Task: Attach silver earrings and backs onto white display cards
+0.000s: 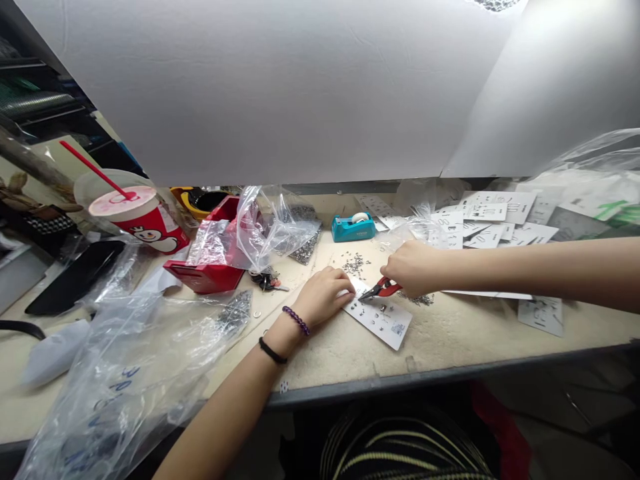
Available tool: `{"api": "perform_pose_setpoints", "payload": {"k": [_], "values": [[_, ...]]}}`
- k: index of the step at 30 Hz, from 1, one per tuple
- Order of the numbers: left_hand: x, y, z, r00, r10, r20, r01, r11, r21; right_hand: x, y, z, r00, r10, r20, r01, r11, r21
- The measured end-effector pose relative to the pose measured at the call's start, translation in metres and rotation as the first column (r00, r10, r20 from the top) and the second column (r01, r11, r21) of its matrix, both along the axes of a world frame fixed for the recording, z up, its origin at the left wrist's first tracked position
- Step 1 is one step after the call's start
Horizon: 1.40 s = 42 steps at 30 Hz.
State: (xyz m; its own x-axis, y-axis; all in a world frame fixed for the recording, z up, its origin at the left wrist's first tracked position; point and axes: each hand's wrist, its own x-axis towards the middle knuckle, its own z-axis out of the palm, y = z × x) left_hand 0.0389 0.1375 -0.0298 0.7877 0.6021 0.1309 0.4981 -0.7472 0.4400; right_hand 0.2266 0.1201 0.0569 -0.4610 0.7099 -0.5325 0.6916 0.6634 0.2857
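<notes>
My right hand (409,268) is closed around a pair of red-handled pliers (385,287), whose dark jaws point left onto a white card (387,327). Several small metal pieces sit on that card, which lies slanted on the table. At the card's upper left edge, my left hand (325,292) is closed, with its fingertips against the card; part of the grip is hidden. A beaded purple bracelet and a black band circle the left wrist. Just behind the card lies a loose pile of tiny metal parts (355,264).
A teal tape dispenser (353,228) stands at the back. Many white cards (487,207) are heaped on the right. To the left are a red box (203,277), keys (267,281), a drink cup (150,223), a black phone-like slab (75,277) and clear plastic bags (145,360).
</notes>
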Motion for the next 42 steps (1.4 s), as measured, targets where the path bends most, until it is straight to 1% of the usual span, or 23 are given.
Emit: {"api": "perform_pose_setpoints", "payload": {"k": [3, 12, 16, 21, 24, 27, 30, 33, 35, 37, 38, 40, 42], "values": [[-0.001, 0.0, -0.001, 1.0, -0.001, 0.004, 0.001, 1.0, 0.006, 0.003, 0.001, -0.001, 1.0, -0.025, 0.003, 0.025, 1.0, 0.005], [-0.001, 0.001, 0.0, 1.0, -0.005, 0.019, 0.005, 1.0, -0.004, 0.009, -0.001, 0.006, 0.997, -0.073, -0.014, 0.074, 0.997, 0.038], [-0.005, 0.003, 0.005, 0.996, 0.068, 0.06, -0.068, 0.998, 0.006, 0.009, 0.006, 0.006, 0.996, -0.069, -0.049, 0.074, 0.992, 0.099], [-0.019, 0.011, 0.012, 0.978, 0.187, 0.096, -0.192, 0.981, 0.035, -0.005, 0.027, 0.011, 0.99, 0.04, -0.134, -0.013, 0.98, 0.199], [-0.028, 0.017, 0.017, 0.955, 0.271, 0.122, -0.286, 0.951, 0.119, -0.018, 0.039, 0.02, 0.986, 0.083, -0.144, -0.045, 0.967, 0.25], [-0.036, 0.021, 0.021, 0.936, 0.319, 0.15, -0.345, 0.915, 0.21, -0.023, 0.046, 0.027, 0.984, 0.11, -0.138, -0.064, 0.951, 0.302], [-0.042, 0.024, 0.023, 0.902, 0.4, 0.164, -0.431, 0.862, 0.268, -0.015, 0.046, 0.03, 0.978, 0.171, -0.121, -0.106, 0.902, 0.419], [-0.046, 0.025, 0.022, 0.836, 0.519, 0.181, -0.549, 0.783, 0.292, -0.001, 0.04, 0.027, 0.97, 0.209, -0.127, -0.117, 0.852, 0.51], [-0.047, 0.025, 0.021, 0.802, 0.569, 0.182, -0.596, 0.742, 0.308, 0.007, 0.031, 0.026, 0.966, 0.19, -0.173, -0.074, 0.85, 0.522], [-0.046, 0.024, 0.021, 0.797, 0.579, 0.17, -0.6, 0.73, 0.328, 0.015, 0.018, 0.028, 0.962, 0.142, -0.235, 0.002, 0.854, 0.52], [-0.045, 0.024, 0.021, 0.806, 0.568, 0.165, -0.587, 0.736, 0.337, 0.02, 0.01, 0.031, 0.956, 0.109, -0.274, 0.052, 0.852, 0.521], [-0.041, 0.021, 0.022, 0.837, 0.526, 0.155, -0.544, 0.763, 0.348, 0.033, -0.008, 0.042, 0.927, 0.017, -0.375, 0.192, 0.837, 0.512], [-0.035, 0.017, 0.023, 0.876, 0.465, 0.126, -0.478, 0.807, 0.345, 0.056, -0.03, 0.055, 0.866, -0.11, -0.488, 0.369, 0.799, 0.474]]}}
